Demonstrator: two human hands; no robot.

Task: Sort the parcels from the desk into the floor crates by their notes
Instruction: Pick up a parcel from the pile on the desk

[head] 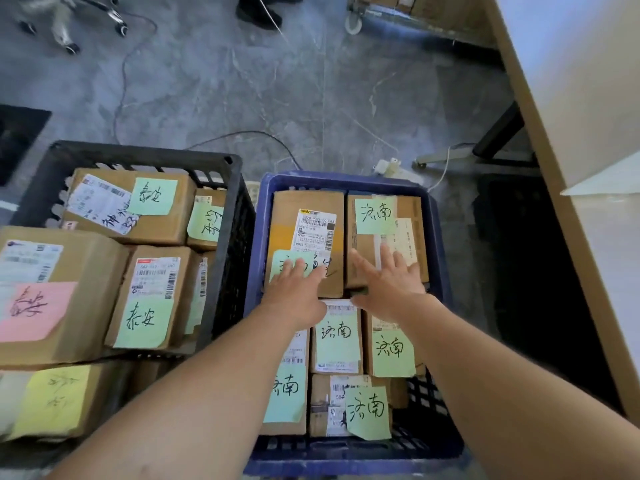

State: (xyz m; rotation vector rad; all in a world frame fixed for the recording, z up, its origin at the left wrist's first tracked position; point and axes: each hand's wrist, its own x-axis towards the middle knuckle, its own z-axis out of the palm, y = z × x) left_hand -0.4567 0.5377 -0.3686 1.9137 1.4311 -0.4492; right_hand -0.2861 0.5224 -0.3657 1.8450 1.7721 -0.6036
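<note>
Two hands lay flat inside the blue crate (346, 180), fingers straight and spread, gripping nothing. The left hand (294, 289) rested on a brown parcel (304, 209), its fingers partly covering that parcel's green note (282, 265). The right hand (388, 282) rested on the neighbouring parcel (363, 251), just to its right, which carried a second green note (375, 214) at its far end. These two parcels stood side by side, touching, against the crate's far wall. Nearer than the hands, under the wrists and forearms, four more parcels (337, 337) filled the rest of the crate, each with a green note (the handwriting on them looked alike). Left of the left hand stood a black crate (138, 155), close beside the blue one and packed with noted parcels. A larger parcel with a pink note (93, 258) lay left of the left forearm. Right of the right hand ran the pale counter (571, 81). Beyond the fingertips a dark cable (242, 135) crossed the grey floor (311, 98).
</note>
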